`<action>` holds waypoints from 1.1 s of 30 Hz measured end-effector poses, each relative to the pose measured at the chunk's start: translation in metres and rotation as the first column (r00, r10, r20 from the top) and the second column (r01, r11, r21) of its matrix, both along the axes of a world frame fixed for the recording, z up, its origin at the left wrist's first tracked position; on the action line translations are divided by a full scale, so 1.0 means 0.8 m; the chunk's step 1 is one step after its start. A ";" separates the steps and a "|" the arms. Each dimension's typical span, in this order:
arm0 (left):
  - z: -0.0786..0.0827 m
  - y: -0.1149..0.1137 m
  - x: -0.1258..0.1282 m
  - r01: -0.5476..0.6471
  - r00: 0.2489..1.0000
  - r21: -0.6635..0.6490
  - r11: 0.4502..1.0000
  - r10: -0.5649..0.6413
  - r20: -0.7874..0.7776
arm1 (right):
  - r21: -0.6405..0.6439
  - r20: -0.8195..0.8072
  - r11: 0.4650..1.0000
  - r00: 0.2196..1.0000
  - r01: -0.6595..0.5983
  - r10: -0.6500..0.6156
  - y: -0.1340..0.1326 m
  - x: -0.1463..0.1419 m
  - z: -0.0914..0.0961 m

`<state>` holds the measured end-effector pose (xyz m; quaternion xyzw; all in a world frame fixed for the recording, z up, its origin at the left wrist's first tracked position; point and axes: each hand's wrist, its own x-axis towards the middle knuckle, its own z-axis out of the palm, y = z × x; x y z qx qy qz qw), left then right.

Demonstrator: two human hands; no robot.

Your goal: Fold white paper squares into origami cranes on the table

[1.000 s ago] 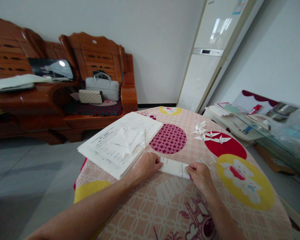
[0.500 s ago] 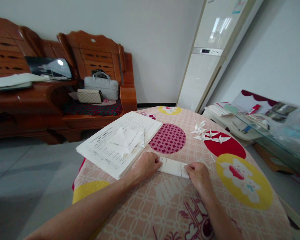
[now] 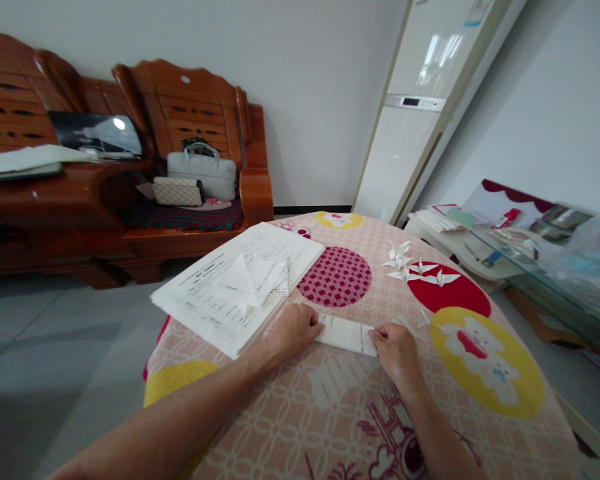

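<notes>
A folded strip of white printed paper [image 3: 347, 335] lies near the front of the round table, stretched between my hands. My left hand [image 3: 299, 325] has its curled fingers closed on the strip's left end. At the right end, my right hand [image 3: 391, 343] pinches the paper between thumb and fingers. Left of the strip is a stack of printed sheets [image 3: 205, 297], with folded paper pieces [image 3: 253, 283] on top. Several small white paper cranes [image 3: 420, 272] stand together toward the right side of the table.
A patterned tablecloth [image 3: 280, 420] covers the table. On the right, a glass-topped stand [image 3: 540, 273] holds papers and a plastic bag. Behind at left is a wooden sofa [image 3: 255, 193] with a grey handbag [image 3: 205, 175]. A tall white cabinet-like appliance [image 3: 400, 147] stands at the back wall.
</notes>
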<state>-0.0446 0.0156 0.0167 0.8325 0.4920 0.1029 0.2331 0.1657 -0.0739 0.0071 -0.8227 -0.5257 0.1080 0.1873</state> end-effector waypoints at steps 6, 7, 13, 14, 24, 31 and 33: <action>-0.002 0.001 -0.001 0.008 1.000 0.024 1.000 -0.008 0.005 | -0.001 -0.011 1.000 1.000 0.002 -0.002 0.000 -0.001 0.001; -0.002 0.001 0.000 0.007 1.000 0.028 1.000 -0.007 0.006 | -0.004 -0.012 1.000 1.000 0.003 -0.003 0.000 -0.001 0.001; -0.001 0.001 0.001 0.003 1.000 0.021 1.000 -0.003 -0.008 | -0.032 0.007 0.999 1.000 0.026 -0.026 0.003 -0.001 -0.001; 0.000 0.001 0.001 0.003 1.000 0.019 1.000 -0.003 -0.004 | -0.039 0.006 0.999 1.000 0.029 -0.029 0.003 -0.001 -0.001; 0.001 0.000 0.000 0.007 1.000 0.025 1.000 -0.007 0.004 | -0.047 -0.017 0.999 1.000 0.023 -0.024 0.002 -0.001 0.000; 0.007 -0.003 0.001 0.007 0.998 0.030 1.000 -0.005 -0.055 | -0.013 0.009 1.000 1.000 0.005 -0.005 0.002 0.000 -0.003; 0.009 -0.006 0.000 -0.002 0.999 0.035 0.999 0.003 -0.051 | -0.021 -0.003 1.000 1.000 0.007 -0.007 0.002 0.000 -0.003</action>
